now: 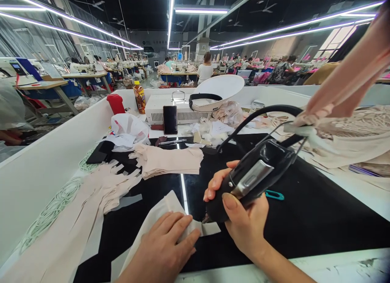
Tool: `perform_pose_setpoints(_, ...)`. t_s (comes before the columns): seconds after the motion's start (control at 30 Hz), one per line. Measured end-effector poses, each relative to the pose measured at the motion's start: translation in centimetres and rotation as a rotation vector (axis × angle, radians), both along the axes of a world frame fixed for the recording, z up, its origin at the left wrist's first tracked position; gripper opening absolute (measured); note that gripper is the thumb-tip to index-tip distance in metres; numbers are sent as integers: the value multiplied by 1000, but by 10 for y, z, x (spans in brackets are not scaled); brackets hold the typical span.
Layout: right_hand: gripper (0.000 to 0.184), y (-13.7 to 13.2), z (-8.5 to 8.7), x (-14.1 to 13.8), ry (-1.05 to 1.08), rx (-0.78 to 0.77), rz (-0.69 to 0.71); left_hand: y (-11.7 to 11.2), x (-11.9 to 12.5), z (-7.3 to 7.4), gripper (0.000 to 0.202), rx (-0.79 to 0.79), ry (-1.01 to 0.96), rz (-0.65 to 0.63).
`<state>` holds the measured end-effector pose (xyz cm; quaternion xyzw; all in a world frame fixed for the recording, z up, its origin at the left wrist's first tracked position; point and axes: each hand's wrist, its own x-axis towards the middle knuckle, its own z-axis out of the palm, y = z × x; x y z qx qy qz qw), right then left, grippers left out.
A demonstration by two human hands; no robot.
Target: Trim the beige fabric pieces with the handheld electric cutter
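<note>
My right hand (243,216) is wrapped round a black corded handheld power tool (250,177) with a silver side plate. Its narrow tip points down and meets a small pale strip (211,229) at the end of a beige fabric piece (152,218). Flat on that fabric, close to the tip, lies my left hand (166,246) with its fingers stretched out. The tool hangs from a twisted pink cloth (347,80) at the upper right. Under the fabric is a glossy black work surface (304,218). The exact contact at the tip is partly hidden.
Beige fabric stacks lie ahead (170,161) and at the left (76,218). Behind them are a phone (170,119), a vented white box (155,112), a white visor (222,90) and a drink bottle (139,97). A teal snips (274,195) lies right of the tool.
</note>
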<state>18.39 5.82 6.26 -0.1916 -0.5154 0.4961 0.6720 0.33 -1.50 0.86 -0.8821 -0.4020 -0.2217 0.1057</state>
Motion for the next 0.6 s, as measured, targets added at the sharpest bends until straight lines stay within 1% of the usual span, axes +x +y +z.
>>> perform_pose_setpoints(0.2, 32, 0, 2, 1, -44, -19, -22, -1, 0, -1, 28, 4, -13, 2)
perform_pose_setpoints(0.4, 36, 2, 5, 13, -21, -13, -101, 0, -1, -3, 27, 3, -17, 3)
perform_pose_setpoints(0.6, 40, 1, 1, 17, -46, -3, -111, 1, -1, 0, 26, 6, -21, -5)
